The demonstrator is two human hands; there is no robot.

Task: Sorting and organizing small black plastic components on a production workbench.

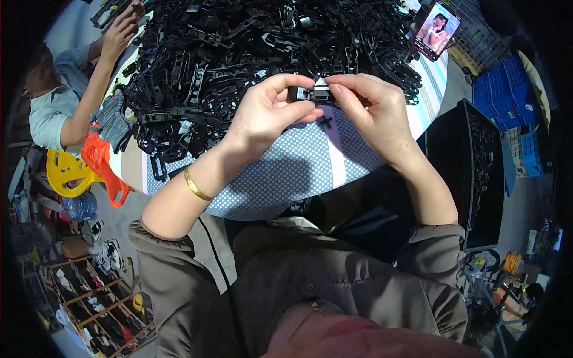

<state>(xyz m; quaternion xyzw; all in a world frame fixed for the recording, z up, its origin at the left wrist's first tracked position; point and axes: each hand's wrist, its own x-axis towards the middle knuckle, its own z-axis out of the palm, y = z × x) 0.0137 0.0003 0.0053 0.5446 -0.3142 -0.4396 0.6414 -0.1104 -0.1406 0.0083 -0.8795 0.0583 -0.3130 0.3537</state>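
Head view, left hand [265,113] and right hand [377,113] pinching boxy black part [322,93], dotted cloth [289,156]

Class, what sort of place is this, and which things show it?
Probably a small or home workshop: a heap of black parts covers much of a cloth-covered table, blue crates stand at right, and an apparent shoe rack at lower left.

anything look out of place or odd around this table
No clear damage or spill. The orange-red plastic bag drooping at the left edge of the table looks odd: bright and limp near a heap of black parts.
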